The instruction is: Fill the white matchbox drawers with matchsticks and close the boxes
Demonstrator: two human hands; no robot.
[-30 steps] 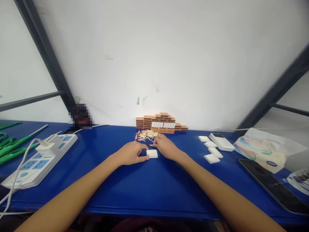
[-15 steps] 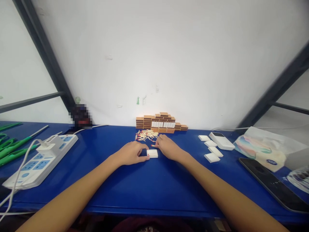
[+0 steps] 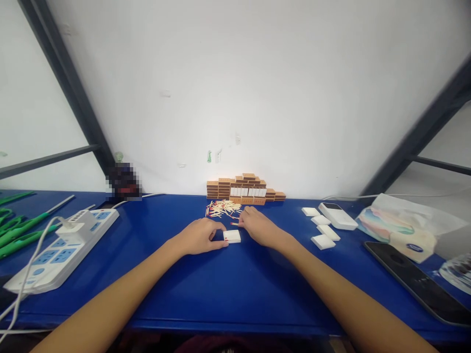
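Note:
My left hand (image 3: pixel 200 237) grips the left end of a small white matchbox tray (image 3: pixel 233 236) between thumb and fingers. A few red match heads show at that end of the tray, which lies on the blue table. Just beyond its right side, my right hand (image 3: pixel 259 226) has its fingertips pinched on a match (image 3: pixel 234 224), the red head pointing left. A loose pile of matches (image 3: pixel 222 208) lies behind both hands, close to the right fingertips. Behind the pile stand stacked brown matchboxes (image 3: pixel 223 188) with a row of upright white trays (image 3: pixel 248 191) among them.
Several white trays (image 3: pixel 323 241) lie to the right, by a white device with a dark screen (image 3: pixel 337 216). Farther right are a tissue pack (image 3: pixel 397 228) and a black phone (image 3: pixel 415 282). At left, a power strip (image 3: pixel 61 252) with cables lies near green-handled tools (image 3: pixel 22 228).
The camera view has tilted up slightly, so the scene sits lower. Both hands keep nearly the same places; the match at my right fingertips has shifted slightly.

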